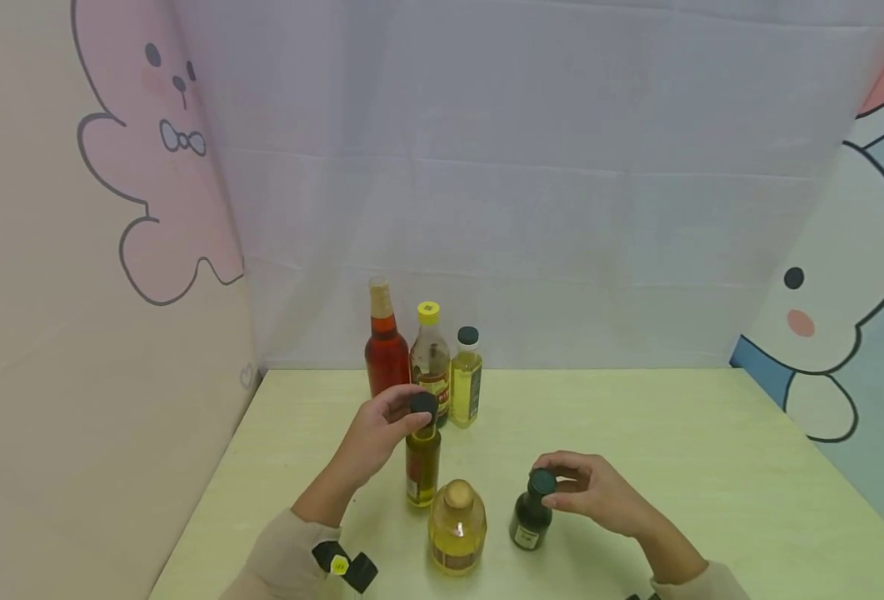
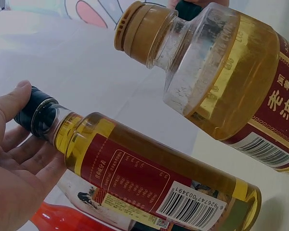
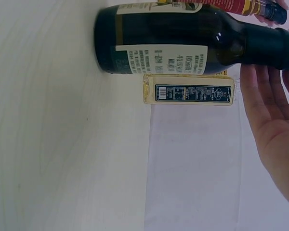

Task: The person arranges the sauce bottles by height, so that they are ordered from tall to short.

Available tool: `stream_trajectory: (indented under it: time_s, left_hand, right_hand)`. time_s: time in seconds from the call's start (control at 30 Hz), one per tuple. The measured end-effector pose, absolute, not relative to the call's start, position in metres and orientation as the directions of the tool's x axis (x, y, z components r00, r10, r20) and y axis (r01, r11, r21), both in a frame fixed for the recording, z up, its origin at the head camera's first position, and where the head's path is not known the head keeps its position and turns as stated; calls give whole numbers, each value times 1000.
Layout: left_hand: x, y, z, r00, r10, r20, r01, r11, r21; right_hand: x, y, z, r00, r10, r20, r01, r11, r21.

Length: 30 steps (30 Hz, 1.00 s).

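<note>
My left hand grips the black cap of a slim oil bottle, thumb on one side and fingers on the other. The left wrist view shows that oil bottle with a red label and barcode, my left hand around its cap. Farther right, my right hand pinches a short dark green bottle by its capped neck. In the right wrist view this dark bottle carries a pale label, with fingers of my right hand behind its neck. Between the hands stands a gold-capped oil bottle.
Behind the slim bottle stand a red bottle, a yellow-capped bottle and a dark-capped clear oil bottle. The pale table meets a white cloth backdrop, with cartoon-printed side panels at left and right.
</note>
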<state>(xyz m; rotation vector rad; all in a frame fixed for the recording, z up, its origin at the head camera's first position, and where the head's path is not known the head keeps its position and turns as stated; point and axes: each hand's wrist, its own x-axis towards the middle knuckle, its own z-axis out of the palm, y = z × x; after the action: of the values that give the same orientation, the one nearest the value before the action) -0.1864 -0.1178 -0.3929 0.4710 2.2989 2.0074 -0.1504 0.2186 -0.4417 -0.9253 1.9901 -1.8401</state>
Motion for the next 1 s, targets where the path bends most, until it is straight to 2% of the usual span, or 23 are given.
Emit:
stream_trajectory:
  time_s: [1.0]
  left_hand:
    - [-225,-96,-382,-934,309,180,230,135,964]
  right_hand:
    - [-150,218,-440,-771,-607,195,-254,11,-967]
